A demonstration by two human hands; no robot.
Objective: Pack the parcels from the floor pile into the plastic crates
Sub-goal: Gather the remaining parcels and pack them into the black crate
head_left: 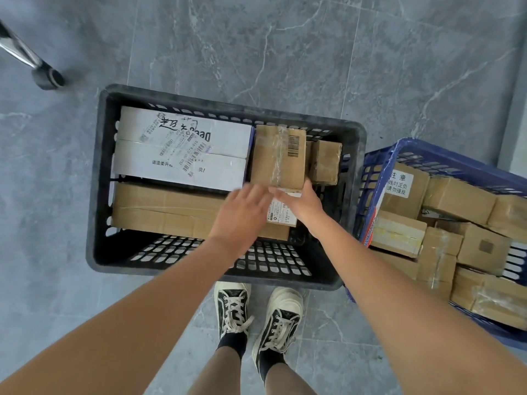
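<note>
A black plastic crate stands on the floor in front of my feet. Inside lie a large white printed box, a long brown carton and a small brown box. A taped brown box with a barcode sits at the crate's back right. My right hand holds its near edge, thumb along the edge. My left hand hovers beside it with blurred, straight fingers reaching toward the box's near left corner. Under my hands lies a white shipping label on a parcel.
A blue plastic crate at the right is filled with several brown parcels. A chair leg with a castor stands at the far left. Grey marble floor tiles surround the crates. My two sneakers stand just behind the black crate.
</note>
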